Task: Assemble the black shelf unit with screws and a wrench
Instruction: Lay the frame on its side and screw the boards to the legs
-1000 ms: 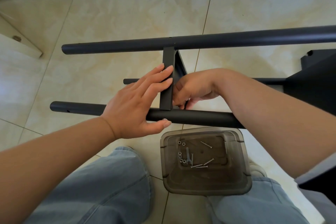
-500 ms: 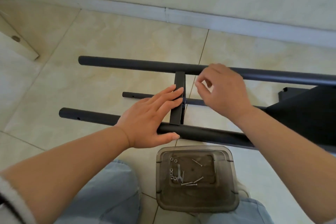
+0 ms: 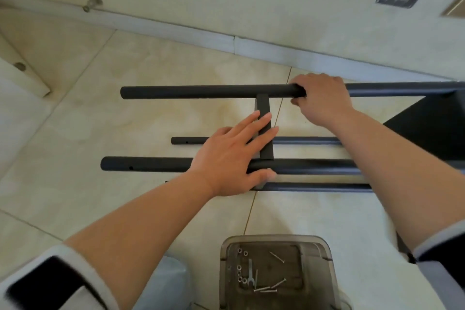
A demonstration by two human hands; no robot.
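1. Shelf unit point(image 3: 427, 123), black and partly assembled, lies on its side on the tiled floor point(image 3: 125, 121) near the wall's skirting; I see its solid panel at the right edge of the view.
2. Four black tubes run left to right. The far upper tube point(image 3: 201, 92) and the near upper tube point(image 3: 146, 164) are joined by a short black crossbar point(image 3: 263, 106). Two thinner-looking tubes lie lower, nearer the floor.
3. My right hand point(image 3: 323, 100) grasps the far upper tube just right of the crossbar, fingers point(image 3: 299, 82) curled over the tube from above.
4. My left hand point(image 3: 231, 158) rests flat where the crossbar meets the near upper tube. Its fingers are straight and released, lying across the crossbar; the thumb sits below the tube.
5. A smoky transparent tray point(image 3: 276, 269) stands on the floor close to me, between my knees. It holds several screws point(image 3: 266, 289), a few nuts point(image 3: 240, 268) and a small wrench point(image 3: 250, 272).
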